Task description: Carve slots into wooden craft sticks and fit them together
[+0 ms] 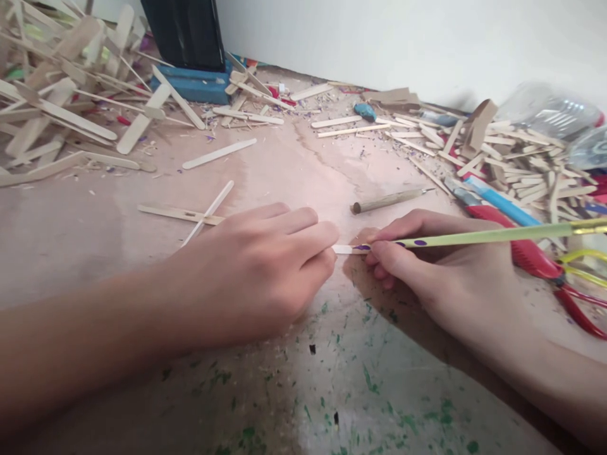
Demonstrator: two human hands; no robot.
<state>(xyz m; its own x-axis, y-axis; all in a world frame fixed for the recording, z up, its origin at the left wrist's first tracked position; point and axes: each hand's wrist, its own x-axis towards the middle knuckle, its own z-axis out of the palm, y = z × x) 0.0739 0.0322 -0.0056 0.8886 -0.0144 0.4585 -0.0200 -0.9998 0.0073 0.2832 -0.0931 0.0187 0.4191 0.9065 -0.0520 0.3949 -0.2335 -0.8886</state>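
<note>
My left hand rests on the table with its fingers closed over a pale wooden craft stick, most of it hidden underneath. In my right hand is a slim pale green pencil with purple spots and a gold metal band, pinched between thumb and fingers. Its pointed end meets the stick's exposed end. Just left of my left hand, a narrow white stick lies across a craft stick with a slot. Beyond my right hand lies a round wooden tool with a thin metal point.
Craft sticks are heaped at the far left, with more cut pieces at the right. A dark phone-like slab stands in a blue holder. Red-handled pliers, a blue-handled tool and clear plastic bottles sit right.
</note>
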